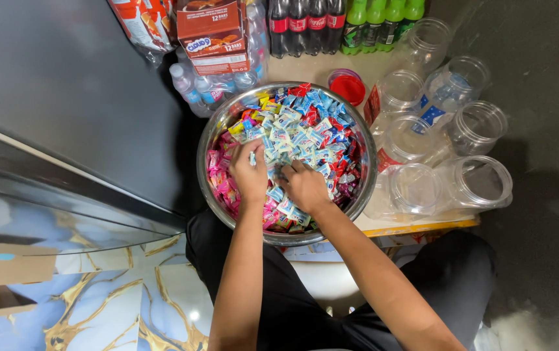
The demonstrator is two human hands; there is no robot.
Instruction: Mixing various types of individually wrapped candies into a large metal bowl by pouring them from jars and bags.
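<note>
**Both hands buried in a bowl of wrapped candies**

Pinching a small pale wrapped candy (252,158) between fingertips, the left hand (249,174) rests on the sweets at the centre of the frame; the right hand (304,186), just beside it, curls its fingers down into the heap, and whether it has closed on a piece cannot be told.

Largest nearby is the dark cabinet face (65,97) filling the upper left. Below it, at lower left, lies a marbled blue-and-gold floor (117,305). Centre frame sits the round steel bowl (205,140), heaped with wrapped candies (305,123) in blue, white, pink, red and yellow. Right of the bowl, a cluster of clear plastic jars (478,182) stands open-mouthed. Along the top edge are dark and green soda bottles (338,23) and stacked orange snack boxes (211,32). Smallest, a red jar lid (348,88) lies just beyond the bowl's upper rim.
</note>
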